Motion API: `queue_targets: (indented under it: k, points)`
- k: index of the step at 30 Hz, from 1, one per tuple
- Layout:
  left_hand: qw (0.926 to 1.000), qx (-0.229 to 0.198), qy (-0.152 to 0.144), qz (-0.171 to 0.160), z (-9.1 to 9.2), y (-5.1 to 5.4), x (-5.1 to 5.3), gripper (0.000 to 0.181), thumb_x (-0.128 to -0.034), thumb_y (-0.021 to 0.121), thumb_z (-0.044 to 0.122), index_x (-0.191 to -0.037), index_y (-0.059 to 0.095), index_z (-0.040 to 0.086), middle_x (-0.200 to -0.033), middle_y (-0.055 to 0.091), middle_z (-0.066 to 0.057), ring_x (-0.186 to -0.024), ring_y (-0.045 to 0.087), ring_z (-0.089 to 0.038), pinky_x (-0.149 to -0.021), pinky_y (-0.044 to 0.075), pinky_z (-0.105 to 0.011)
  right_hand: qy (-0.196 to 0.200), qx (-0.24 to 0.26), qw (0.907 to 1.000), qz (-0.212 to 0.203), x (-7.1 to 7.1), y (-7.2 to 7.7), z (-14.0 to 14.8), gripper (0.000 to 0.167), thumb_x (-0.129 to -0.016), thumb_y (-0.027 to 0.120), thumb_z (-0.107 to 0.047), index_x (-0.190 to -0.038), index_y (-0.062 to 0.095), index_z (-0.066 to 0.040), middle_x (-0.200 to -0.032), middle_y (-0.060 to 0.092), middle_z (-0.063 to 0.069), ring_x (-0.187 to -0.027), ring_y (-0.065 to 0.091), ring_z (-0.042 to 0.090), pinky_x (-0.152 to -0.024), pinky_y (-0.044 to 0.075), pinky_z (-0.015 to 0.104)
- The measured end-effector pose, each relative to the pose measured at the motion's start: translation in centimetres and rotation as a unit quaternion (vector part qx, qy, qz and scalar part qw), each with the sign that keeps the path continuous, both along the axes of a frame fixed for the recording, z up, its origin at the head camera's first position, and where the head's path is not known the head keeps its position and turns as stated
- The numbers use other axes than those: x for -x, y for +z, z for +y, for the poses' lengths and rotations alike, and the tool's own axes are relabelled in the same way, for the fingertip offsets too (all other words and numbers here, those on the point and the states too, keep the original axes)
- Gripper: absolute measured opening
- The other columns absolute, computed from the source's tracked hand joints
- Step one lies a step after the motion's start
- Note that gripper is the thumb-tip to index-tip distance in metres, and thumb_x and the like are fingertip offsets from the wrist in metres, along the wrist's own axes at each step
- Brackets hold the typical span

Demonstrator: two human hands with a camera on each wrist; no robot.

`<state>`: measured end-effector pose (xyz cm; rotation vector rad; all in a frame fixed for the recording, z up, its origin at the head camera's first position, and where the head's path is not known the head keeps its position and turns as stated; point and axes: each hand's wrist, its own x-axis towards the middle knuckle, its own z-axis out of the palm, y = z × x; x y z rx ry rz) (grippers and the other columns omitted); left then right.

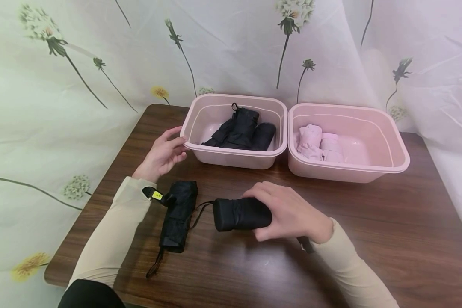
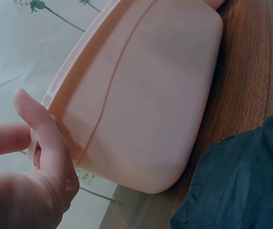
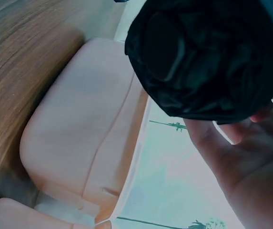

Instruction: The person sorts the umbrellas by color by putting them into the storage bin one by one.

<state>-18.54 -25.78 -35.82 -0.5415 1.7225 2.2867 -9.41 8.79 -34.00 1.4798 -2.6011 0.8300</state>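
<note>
My right hand [image 1: 288, 211] grips a folded black umbrella [image 1: 235, 214] above the table, its wrist loop hanging off to the left. In the right wrist view, the end of that umbrella [image 3: 198, 62] faces the camera. My left hand [image 1: 163, 152] pinches the rim at the left corner of the left pink bin [image 1: 235, 160]; the left wrist view shows the thumb [image 2: 36, 109] at the rim. Several folded black umbrellas [image 1: 244, 128] lie in this bin. Another folded black umbrella [image 1: 179, 216] lies on the table below my left hand, its strap toward me.
A second pink bin [image 1: 346, 173] stands right beside the first, with two light pink rolled bundles [image 1: 311, 139] at its left. Both bins are at the back of the brown wooden table [image 1: 369, 222]. Behind hangs a cloth [image 1: 238, 51] printed with dandelions.
</note>
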Motion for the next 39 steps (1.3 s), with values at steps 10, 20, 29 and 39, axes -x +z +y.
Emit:
queue_targets:
  k: [10, 20, 29, 39]
  points:
    - [0.9998, -0.017, -0.002, -0.001, -0.1, 0.1, -0.1, 0.059, -0.096, 0.056, 0.006, -0.148, 0.029, 0.018, -0.112, 0.047, -0.01, -0.071, 0.059, -0.012, -0.054, 0.051, -0.017, -0.02, 0.088, 0.9946, -0.05, 0.2, 0.8, 0.3, 0.062, -0.058, 0.08, -0.029, -0.115, 0.058, -0.016, -0.102, 0.062, -0.007, -0.092, 0.056, 0.006, -0.078, 0.049, 0.025]
    - [0.9999, -0.015, -0.005, -0.001, -0.1, 0.1, -0.1, 0.06, -0.096, 0.056, 0.007, -0.148, 0.029, 0.018, -0.112, 0.047, -0.01, -0.073, 0.059, -0.012, -0.055, 0.052, -0.017, -0.047, 0.16, 0.9788, -0.119, 0.6, 1.5, 0.4, 0.057, -0.06, 0.081, -0.017, -0.112, 0.059, -0.011, -0.101, 0.064, -0.005, -0.089, 0.057, 0.007, -0.08, 0.053, 0.026]
    - [0.9999, 0.012, -0.003, -0.003, 0.0, 0.0, 0.1, 0.058, -0.0971, 0.056, 0.01, -0.148, 0.03, 0.02, -0.116, 0.047, -0.01, -0.075, 0.059, -0.013, -0.057, 0.052, -0.017, -0.082, 0.237, 0.9456, -0.207, 1.4, 2.3, 0.9, 0.053, -0.067, 0.079, -0.004, -0.116, 0.059, -0.009, -0.104, 0.065, 0.001, -0.094, 0.06, 0.013, -0.087, 0.053, 0.029]
    - [0.9997, 0.024, -0.001, -0.006, 0.1, -0.1, 0.1, 0.056, -0.0975, 0.055, 0.012, -0.147, 0.031, 0.022, -0.124, 0.044, -0.013, -0.075, 0.059, -0.013, -0.058, 0.052, -0.017, -0.132, 0.325, 0.882, -0.314, 2.7, 2.8, 1.8, 0.057, -0.075, 0.068, 0.007, -0.129, 0.052, 0.002, -0.115, 0.063, 0.004, -0.099, 0.063, 0.015, -0.088, 0.053, 0.023]
